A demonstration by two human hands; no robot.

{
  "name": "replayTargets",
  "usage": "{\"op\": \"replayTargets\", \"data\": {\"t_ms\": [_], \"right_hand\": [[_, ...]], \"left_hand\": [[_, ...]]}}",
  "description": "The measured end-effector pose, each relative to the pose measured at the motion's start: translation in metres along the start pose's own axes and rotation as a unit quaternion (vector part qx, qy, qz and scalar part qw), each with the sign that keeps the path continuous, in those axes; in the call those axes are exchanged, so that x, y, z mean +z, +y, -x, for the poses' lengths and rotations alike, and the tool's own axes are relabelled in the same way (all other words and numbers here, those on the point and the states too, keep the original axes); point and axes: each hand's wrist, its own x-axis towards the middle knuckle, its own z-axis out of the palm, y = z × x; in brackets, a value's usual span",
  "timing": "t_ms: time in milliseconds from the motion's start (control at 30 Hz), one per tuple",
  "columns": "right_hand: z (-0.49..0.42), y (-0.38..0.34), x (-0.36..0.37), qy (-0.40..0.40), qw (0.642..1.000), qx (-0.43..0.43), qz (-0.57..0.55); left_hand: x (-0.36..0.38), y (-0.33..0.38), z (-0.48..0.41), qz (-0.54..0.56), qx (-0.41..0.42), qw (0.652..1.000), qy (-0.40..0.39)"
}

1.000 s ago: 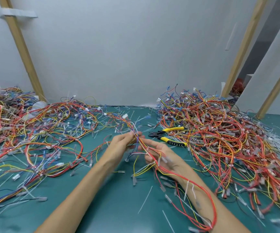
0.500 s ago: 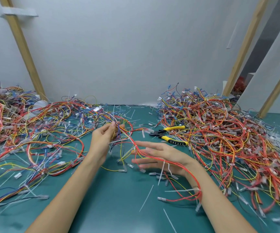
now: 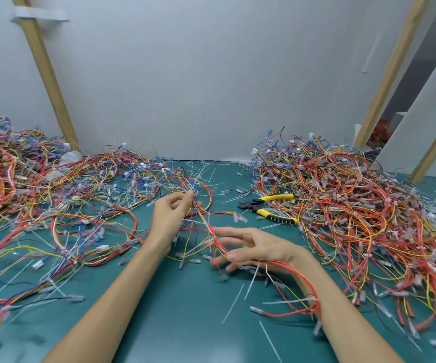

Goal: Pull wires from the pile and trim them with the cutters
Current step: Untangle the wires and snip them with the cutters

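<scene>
My left hand (image 3: 171,213) pinches a bundle of red, yellow and blue wires (image 3: 206,221) above the green mat. The bundle runs down across my right hand (image 3: 251,247), whose fingers are stretched out flat, and loops over my right forearm. Yellow-handled cutters (image 3: 269,208) lie on the mat beyond my right hand, untouched, at the edge of the big right wire pile (image 3: 355,210). A second spread of tangled wires (image 3: 67,205) covers the left side.
Cut white cable ties and wire ends (image 3: 235,302) litter the green mat (image 3: 185,323) near me. A grey wall with slanted wooden battens (image 3: 46,74) closes the back. Another batten (image 3: 387,72) stands at the right.
My left hand has drawn the bundle left and away from me. My right hand has let the wires go and spread flat, lowering toward the mat.
</scene>
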Motion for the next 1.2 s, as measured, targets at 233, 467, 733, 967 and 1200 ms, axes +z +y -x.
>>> {"op": "replayTargets", "data": {"t_ms": [233, 467, 733, 967, 1200], "right_hand": [[-0.004, 0.007, -0.005, -0.016, 1.0, -0.011, -0.005], [-0.004, 0.007, -0.006, -0.036, 0.999, -0.026, -0.005], [-0.004, 0.008, -0.007, -0.031, 0.999, -0.021, -0.004], [-0.003, 0.008, -0.006, -0.013, 1.0, -0.013, -0.001], [-0.002, 0.007, -0.004, 0.053, 0.998, 0.001, -0.043]], "left_hand": [[-0.001, 0.002, 0.001, 0.035, -0.02, 0.999, -0.001], [-0.003, 0.01, 0.002, 0.083, -0.073, 0.994, -0.014], [-0.003, 0.01, 0.003, 0.082, -0.082, 0.993, -0.021], [-0.001, 0.01, 0.004, 0.078, -0.054, 0.995, -0.034], [0.002, 0.02, 0.0, -0.049, 0.013, 0.997, -0.058]]}}
